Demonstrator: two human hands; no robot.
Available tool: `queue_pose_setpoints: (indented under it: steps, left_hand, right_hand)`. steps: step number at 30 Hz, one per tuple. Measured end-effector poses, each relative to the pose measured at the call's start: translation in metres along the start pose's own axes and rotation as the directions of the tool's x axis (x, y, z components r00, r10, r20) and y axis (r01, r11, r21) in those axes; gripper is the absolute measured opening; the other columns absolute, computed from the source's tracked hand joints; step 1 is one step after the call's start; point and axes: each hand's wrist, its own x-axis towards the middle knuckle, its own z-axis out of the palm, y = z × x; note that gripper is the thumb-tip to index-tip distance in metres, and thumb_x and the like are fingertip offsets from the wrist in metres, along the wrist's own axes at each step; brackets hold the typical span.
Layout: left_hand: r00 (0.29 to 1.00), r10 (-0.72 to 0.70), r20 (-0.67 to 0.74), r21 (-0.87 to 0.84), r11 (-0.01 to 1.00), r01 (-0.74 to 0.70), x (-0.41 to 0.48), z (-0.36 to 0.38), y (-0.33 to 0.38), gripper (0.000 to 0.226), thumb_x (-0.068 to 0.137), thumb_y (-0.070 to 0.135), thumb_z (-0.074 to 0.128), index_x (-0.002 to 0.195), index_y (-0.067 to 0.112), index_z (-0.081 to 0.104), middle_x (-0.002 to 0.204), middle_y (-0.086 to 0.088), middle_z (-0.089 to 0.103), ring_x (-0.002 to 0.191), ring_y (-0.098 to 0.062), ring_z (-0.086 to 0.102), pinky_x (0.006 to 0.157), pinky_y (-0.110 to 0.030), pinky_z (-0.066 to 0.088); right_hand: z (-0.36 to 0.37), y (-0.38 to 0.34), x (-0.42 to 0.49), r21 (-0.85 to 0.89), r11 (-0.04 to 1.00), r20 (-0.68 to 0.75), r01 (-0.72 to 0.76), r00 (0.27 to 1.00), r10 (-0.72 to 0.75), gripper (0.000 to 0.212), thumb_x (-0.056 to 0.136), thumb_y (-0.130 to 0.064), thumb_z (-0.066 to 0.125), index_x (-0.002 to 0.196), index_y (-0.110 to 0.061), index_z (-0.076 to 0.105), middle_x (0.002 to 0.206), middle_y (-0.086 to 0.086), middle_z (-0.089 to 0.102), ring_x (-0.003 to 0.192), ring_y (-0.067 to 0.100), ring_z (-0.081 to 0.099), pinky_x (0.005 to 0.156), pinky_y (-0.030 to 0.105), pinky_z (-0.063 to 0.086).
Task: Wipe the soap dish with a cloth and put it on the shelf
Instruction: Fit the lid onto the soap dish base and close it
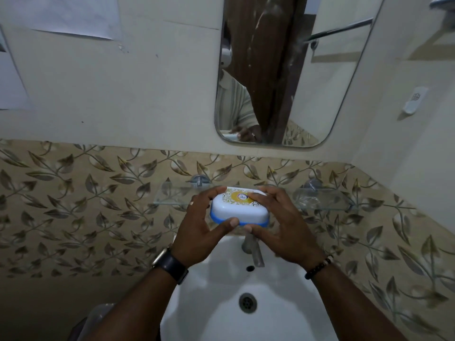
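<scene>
A white basin [216,313] sat below the hands, its drain [247,302] and grey tap [254,252] beneath them. A mirror [290,70] hung above, leaf-patterned tiles [86,205] either side.

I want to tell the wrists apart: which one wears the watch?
The left hand has the black-strapped watch on its wrist; the right hand wears a dark beaded bracelet instead.

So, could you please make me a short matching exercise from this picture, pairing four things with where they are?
Things:
1. soap dish
2. glass shelf
3. watch
4. bead bracelet

Places:
A. on the right wrist
B. held between both hands
C. fixed to the leaf-patterned tiles above the sink
D. on the left wrist

Pairs: 1-B, 2-C, 3-D, 4-A
</scene>
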Motion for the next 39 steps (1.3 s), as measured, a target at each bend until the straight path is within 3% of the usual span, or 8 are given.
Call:
queue_pose_setpoints:
  steps: [3,10,13,15,19,22,28,39]
  left_hand:
    - [0.999,0.049,-0.001,0.134,0.99,-0.049,0.03,0.01,-0.008,0.063,0.081,0.05,0.075,0.135,0.029,0.05,0.131,0.009,0.059,0.119,-0.009,0.057,0.096,-0.038,0.053]
    - [0.998,0.065,-0.02,0.312,0.949,-0.056,0.078,0.041,-0.033,0.066,0.08,0.052,0.074,0.134,0.019,0.054,0.133,0.0,0.061,0.111,-0.008,0.054,0.086,-0.005,0.038]
    - [0.998,0.054,0.013,0.377,0.924,-0.055,0.095,0.055,-0.041,0.067,0.08,0.053,0.073,0.133,0.018,0.054,0.131,-0.003,0.063,0.11,-0.018,0.062,0.085,-0.023,0.052]
    - [0.998,0.04,0.047,0.435,0.899,-0.056,0.104,0.064,-0.043,0.067,0.08,0.055,0.073,0.133,0.02,0.052,0.128,-0.002,0.063,0.107,-0.02,0.064,0.083,-0.031,0.056]
    - [0.994,-0.029,0.104,0.531,0.847,-0.031,0.115,0.082,-0.049,0.069,0.082,0.053,0.072,0.138,0.021,0.049,0.134,-0.003,0.06,0.111,-0.02,0.062,0.089,-0.033,0.055]
    - [0.986,-0.09,0.141,0.595,0.804,-0.011,0.116,0.089,-0.053,0.07,0.087,0.054,0.065,0.145,0.022,0.043,0.143,-0.003,0.053,0.117,-0.021,0.059,0.095,-0.036,0.054]
    - [0.99,-0.07,0.118,0.646,0.763,-0.023,0.113,0.091,-0.059,0.071,0.088,0.061,0.058,0.146,0.023,0.043,0.145,-0.004,0.053,0.117,-0.024,0.06,0.095,-0.039,0.054]
    - [0.993,-0.027,0.113,0.616,0.786,-0.048,0.109,0.09,-0.064,0.083,0.085,0.063,0.062,0.15,0.019,0.036,0.147,-0.006,0.049,0.121,-0.023,0.057,0.095,-0.038,0.054]
  right_hand:
    - [0.0,0.027,0.019,-0.03,1.0,-0.012,0.0,1.0,0.0,0.061,0.086,-0.043,0.074,0.14,-0.023,0.053,0.143,0.0,0.044,0.133,0.003,0.04,0.103,0.007,0.036]
    - [0.012,0.086,0.052,-0.061,0.997,0.012,-0.057,0.998,0.058,0.061,0.086,-0.028,0.077,0.141,-0.028,0.052,0.152,0.001,0.042,0.14,0.01,0.036,0.104,0.003,0.025]
    - [0.014,0.108,0.058,-0.07,0.995,0.0,-0.072,0.997,0.073,0.06,0.086,-0.028,0.077,0.14,-0.025,0.052,0.15,0.002,0.044,0.133,0.002,0.034,0.105,0.015,0.034]
    - [0.014,0.122,0.06,-0.086,0.99,0.018,-0.108,0.994,0.11,0.061,0.085,-0.029,0.077,0.141,-0.025,0.051,0.15,0.004,0.044,0.134,0.007,0.038,0.102,0.02,0.037]
    - [0.014,0.147,0.058,-0.117,0.972,0.088,-0.204,0.973,0.215,0.064,0.086,-0.029,0.077,0.143,-0.026,0.048,0.152,0.004,0.041,0.136,0.022,0.044,0.102,0.022,0.037]
    - [0.016,0.157,0.056,-0.12,0.961,0.09,-0.25,0.961,0.261,0.063,0.088,-0.032,0.074,0.145,-0.028,0.047,0.156,0.003,0.037,0.14,0.021,0.04,0.106,0.021,0.033]
    - [0.02,0.16,0.055,-0.099,0.951,0.07,-0.294,0.951,0.302,0.064,0.09,-0.034,0.071,0.147,-0.032,0.044,0.161,0.0,0.031,0.142,0.019,0.037,0.11,0.027,0.035]
    - [0.022,0.158,0.05,-0.023,0.949,0.039,-0.315,0.948,0.315,0.074,0.085,-0.036,0.073,0.15,-0.03,0.037,0.16,0.001,0.03,0.142,0.018,0.036,0.11,0.028,0.039]
